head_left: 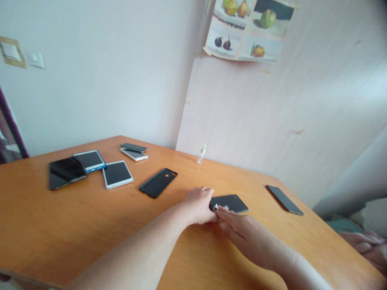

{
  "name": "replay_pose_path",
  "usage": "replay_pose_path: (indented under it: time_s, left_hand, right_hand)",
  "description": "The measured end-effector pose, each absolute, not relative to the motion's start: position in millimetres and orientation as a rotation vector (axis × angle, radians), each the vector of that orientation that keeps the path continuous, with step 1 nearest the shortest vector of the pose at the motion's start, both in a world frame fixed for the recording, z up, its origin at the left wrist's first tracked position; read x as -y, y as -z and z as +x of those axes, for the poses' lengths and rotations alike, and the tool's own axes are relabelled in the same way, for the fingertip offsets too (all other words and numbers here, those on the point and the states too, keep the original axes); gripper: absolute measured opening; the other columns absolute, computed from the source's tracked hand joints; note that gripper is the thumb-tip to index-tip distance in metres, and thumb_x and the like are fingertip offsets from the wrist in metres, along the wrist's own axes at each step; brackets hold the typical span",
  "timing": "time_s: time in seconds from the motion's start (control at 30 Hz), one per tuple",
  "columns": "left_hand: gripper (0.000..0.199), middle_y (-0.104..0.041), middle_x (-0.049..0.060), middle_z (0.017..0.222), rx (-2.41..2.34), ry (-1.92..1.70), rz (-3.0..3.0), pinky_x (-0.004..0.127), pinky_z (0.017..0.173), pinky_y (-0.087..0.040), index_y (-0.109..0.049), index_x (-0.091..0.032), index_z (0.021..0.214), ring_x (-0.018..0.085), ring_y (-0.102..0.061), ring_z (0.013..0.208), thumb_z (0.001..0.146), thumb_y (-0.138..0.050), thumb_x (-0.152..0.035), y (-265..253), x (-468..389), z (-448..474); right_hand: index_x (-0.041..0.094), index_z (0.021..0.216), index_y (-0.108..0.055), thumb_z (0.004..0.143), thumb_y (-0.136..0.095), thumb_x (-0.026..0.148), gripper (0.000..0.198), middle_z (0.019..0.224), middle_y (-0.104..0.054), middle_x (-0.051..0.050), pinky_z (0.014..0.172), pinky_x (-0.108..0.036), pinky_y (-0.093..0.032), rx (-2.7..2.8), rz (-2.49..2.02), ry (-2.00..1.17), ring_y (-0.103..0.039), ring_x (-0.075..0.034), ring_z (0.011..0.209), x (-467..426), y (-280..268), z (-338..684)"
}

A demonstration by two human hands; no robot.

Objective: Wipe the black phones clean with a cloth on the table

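Note:
A dark phone (232,202) lies flat on the wooden table, a little right of the middle. My left hand (198,206) is closed around its left end, thumb at the near edge and fingers at the far side. Over the phone's near left corner, my right hand (238,227) presses a small white wipe (215,207) with its fingertips. Most of the wipe is hidden under the fingers. To the left of my left hand rests an empty black phone case (159,182).
Two tablets with white fronts (117,174) and a dark tablet (67,172) lie at the left. Behind them are a white phone (134,154) and a dark phone (133,147). A small clear bottle (202,154) stands near the wall. Another dark phone (284,199) lies by the right edge.

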State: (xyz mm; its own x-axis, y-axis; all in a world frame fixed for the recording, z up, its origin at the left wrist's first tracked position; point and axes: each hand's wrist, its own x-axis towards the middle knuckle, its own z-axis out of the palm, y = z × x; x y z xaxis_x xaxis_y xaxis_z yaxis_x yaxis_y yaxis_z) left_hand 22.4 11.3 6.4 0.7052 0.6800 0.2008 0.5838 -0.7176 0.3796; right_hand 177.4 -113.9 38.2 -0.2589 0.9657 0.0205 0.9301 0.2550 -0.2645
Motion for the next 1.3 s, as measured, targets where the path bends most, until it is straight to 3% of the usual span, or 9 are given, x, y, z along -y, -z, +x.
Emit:
replay_pose_path:
  time_s: [0.2, 0.3, 0.43, 0.57, 0.83, 1.1, 1.3]
  left_hand:
    - [0.068, -0.061, 0.012, 0.122, -0.985, -0.445, 2.631, 0.041, 0.093, -0.048, -0.053, -0.02, 0.12, 0.032, -0.057, 0.112, 0.06, -0.067, -0.048, -8.0, -11.0, 21.7]
    - [0.068, -0.06, 0.011, 0.125, -0.991, -0.432, 2.632, 0.041, 0.094, -0.048, -0.052, -0.022, 0.121, 0.032, -0.057, 0.114, 0.06, -0.067, -0.048, -7.7, -11.4, 22.1]
    - [0.069, -0.061, 0.011, 0.122, -1.007, -0.445, 2.625, 0.042, 0.091, -0.049, -0.051, -0.022, 0.121, 0.033, -0.058, 0.112, 0.061, -0.068, -0.05, -6.6, -11.1, 22.5]
    - [0.06, -0.062, 0.013, 0.122, -1.004, -0.476, 2.601, 0.043, 0.091, -0.049, -0.051, -0.021, 0.122, 0.033, -0.058, 0.112, 0.07, -0.06, -0.051, -7.2, -10.1, 22.1]
    - [0.075, -0.059, 0.012, 0.126, -1.027, -0.409, 2.608, 0.043, 0.093, -0.048, -0.048, -0.021, 0.126, 0.034, -0.057, 0.115, 0.059, -0.069, -0.05, -8.4, -11.1, 23.9]
    - [0.086, -0.057, 0.016, 0.131, -1.066, -0.453, 2.572, 0.041, 0.094, -0.048, -0.034, -0.016, 0.139, 0.034, -0.056, 0.117, 0.064, -0.064, -0.046, -5.6, -10.1, 24.4]
    - [0.099, -0.059, 0.014, 0.129, -1.067, -0.412, 2.544, 0.04, 0.093, -0.047, -0.029, -0.017, 0.142, 0.034, -0.056, 0.117, 0.057, -0.07, -0.048, -8.6, -9.9, 24.3]
  right_hand:
    - [0.012, 0.141, -0.048, 0.097, -0.034, 0.034, 0.051, 0.147, -0.043, -0.014, 0.115, -0.05, -0.028, 2.1, -2.153, -0.116, -0.041, -0.028, 0.136, 84.5, -14.7, 229.4]
    - [0.011, 0.14, -0.048, 0.097, -0.033, 0.033, 0.051, 0.149, -0.041, -0.015, 0.115, -0.048, -0.028, 2.015, -2.219, -0.114, -0.039, -0.027, 0.137, 74.9, -7.4, 243.2]
    - [0.017, 0.14, -0.05, 0.098, -0.033, 0.036, 0.049, 0.147, -0.044, -0.011, 0.117, -0.048, -0.023, 2.172, -1.999, -0.195, -0.038, -0.026, 0.138, 88.3, -19.1, 208.9]
    - [0.03, 0.144, -0.043, 0.101, -0.026, 0.044, 0.049, 0.15, -0.041, -0.001, 0.119, -0.048, -0.017, 2.313, -1.755, -0.42, -0.034, -0.022, 0.141, 103.0, -32.1, 179.1]
    - [0.022, 0.144, -0.042, 0.1, -0.025, 0.04, 0.051, 0.153, -0.036, -0.009, 0.111, -0.068, -0.011, 1.958, -2.255, -0.169, -0.029, -0.028, 0.142, 67.2, -2.2, 236.4]
    - [0.035, 0.146, -0.039, 0.101, -0.021, 0.049, 0.05, 0.154, -0.034, -0.001, 0.113, -0.064, -0.005, 2.264, -1.847, -0.332, -0.018, -0.027, 0.146, 77.7, -13.6, 182.9]
    - [0.031, 0.146, -0.037, 0.1, -0.02, 0.049, 0.052, 0.155, -0.031, -0.003, 0.107, -0.073, -0.01, 1.957, -2.267, -0.184, -0.018, -0.031, 0.146, 60.6, -1.8, 221.4]
